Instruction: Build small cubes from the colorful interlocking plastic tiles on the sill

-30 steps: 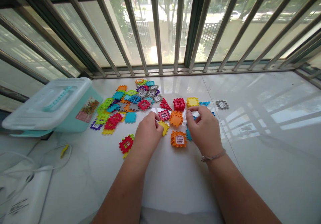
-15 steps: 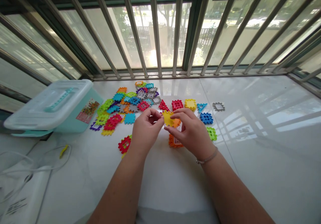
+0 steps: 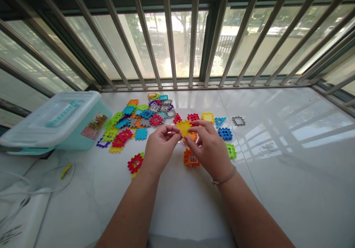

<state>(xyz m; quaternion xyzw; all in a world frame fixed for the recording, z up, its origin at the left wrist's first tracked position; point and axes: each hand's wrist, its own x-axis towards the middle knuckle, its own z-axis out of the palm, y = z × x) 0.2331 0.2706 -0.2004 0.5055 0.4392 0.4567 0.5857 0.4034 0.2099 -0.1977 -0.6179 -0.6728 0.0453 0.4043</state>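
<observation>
Over the white surface, a yellow notched building tile point(image 3: 183, 126) is held up between my two hands. My left hand point(image 3: 162, 144) pinches its left edge with thumb and forefinger. My right hand point(image 3: 212, 144) has its curled fingers and thumb at the tile's right side. An orange tile point(image 3: 192, 138) shows just below the yellow one; whether the two are joined I cannot tell. An orange block with a white window grid point(image 3: 193, 158) lies under my right hand. A red window tile point(image 3: 135, 163) is beside my left forearm.
A heap of coloured tiles point(image 3: 146, 113) lies to the left. Blue point(image 3: 225, 133), green point(image 3: 231, 150) and grey point(image 3: 239, 120) tiles lie to the right. A lidded teal box point(image 3: 83, 124) stands at left, near a white cable point(image 3: 70, 177). Metal bars point(image 3: 169, 37) line the window.
The view has shifted slightly. My right thumb and fingers have adjusted around the yellow tile's right side, and the tile shows a little more fully; my left hand keeps its pinch.
</observation>
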